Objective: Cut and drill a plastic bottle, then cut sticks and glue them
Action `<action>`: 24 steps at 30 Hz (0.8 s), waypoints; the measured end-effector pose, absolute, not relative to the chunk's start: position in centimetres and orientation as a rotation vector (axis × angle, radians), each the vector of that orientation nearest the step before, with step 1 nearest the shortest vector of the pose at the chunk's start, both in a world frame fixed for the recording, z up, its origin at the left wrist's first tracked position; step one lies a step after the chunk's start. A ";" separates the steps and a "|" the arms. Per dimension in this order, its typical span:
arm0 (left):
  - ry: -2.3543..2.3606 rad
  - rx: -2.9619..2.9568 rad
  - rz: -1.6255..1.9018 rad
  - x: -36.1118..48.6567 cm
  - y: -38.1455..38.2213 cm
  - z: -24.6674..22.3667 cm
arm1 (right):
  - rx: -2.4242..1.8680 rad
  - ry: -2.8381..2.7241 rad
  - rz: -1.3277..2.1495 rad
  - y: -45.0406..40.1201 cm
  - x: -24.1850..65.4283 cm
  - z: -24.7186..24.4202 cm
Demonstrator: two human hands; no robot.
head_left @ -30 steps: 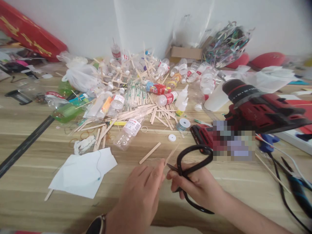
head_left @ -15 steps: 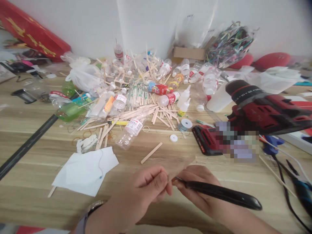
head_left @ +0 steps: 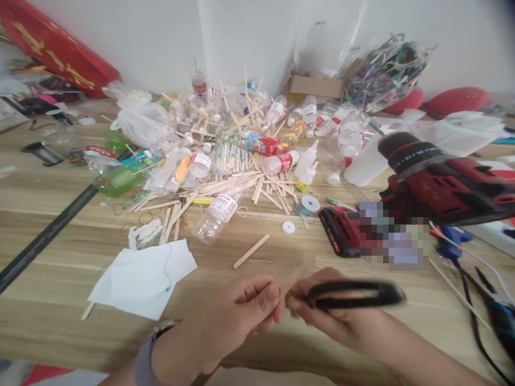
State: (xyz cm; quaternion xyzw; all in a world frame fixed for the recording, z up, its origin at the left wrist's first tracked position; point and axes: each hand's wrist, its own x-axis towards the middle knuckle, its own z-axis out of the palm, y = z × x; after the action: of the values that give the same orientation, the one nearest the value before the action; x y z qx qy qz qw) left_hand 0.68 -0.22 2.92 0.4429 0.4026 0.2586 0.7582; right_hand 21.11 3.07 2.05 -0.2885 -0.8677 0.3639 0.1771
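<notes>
My left hand [head_left: 251,308] is closed, pinching a pale wooden craft stick [head_left: 298,274] between thumb and fingers. The stick slants up to the right and is blurred. Close beside it, my right hand [head_left: 336,316] is wrapped round what look like black-handled scissors [head_left: 358,295], gripped near the metal end. Their smeared handle points right, above my right wrist. The dark metal tip is at the craft stick by my left fingertips; whether it touches cannot be made out. Another craft stick [head_left: 251,251] lies on the table just beyond my hands.
A red cordless drill [head_left: 438,179] stands at right, near pliers [head_left: 497,311]. White paper [head_left: 140,281] lies at left. Beyond are a clear bottle [head_left: 217,214], a wire spool [head_left: 308,206], a white disc [head_left: 288,227] and a heap of sticks and bottles. A black bar [head_left: 52,233] crosses the left side.
The scissors' handle has swung upward, from slanting down right to nearly level, and now shows a slot. Both hands stay close together at the craft stick. The view has shifted slightly.
</notes>
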 end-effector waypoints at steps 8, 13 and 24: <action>0.903 0.920 0.603 0.7 0.0 2.4 | -0.754 -2.590 0.377 3.5 21.1 2.1; 0.902 0.971 0.590 0.7 -0.2 2.2 | -0.787 -2.564 0.961 3.8 21.0 2.5; 0.901 0.927 0.633 0.9 -0.2 1.8 | -0.859 -2.326 1.158 3.0 20.4 1.6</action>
State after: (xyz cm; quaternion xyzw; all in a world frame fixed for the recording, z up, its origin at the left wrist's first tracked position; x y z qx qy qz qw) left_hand 0.89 -0.21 1.84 0.4247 0.4125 0.2897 0.7520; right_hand 20.43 3.03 1.60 -0.3074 -0.8326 0.4146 0.2009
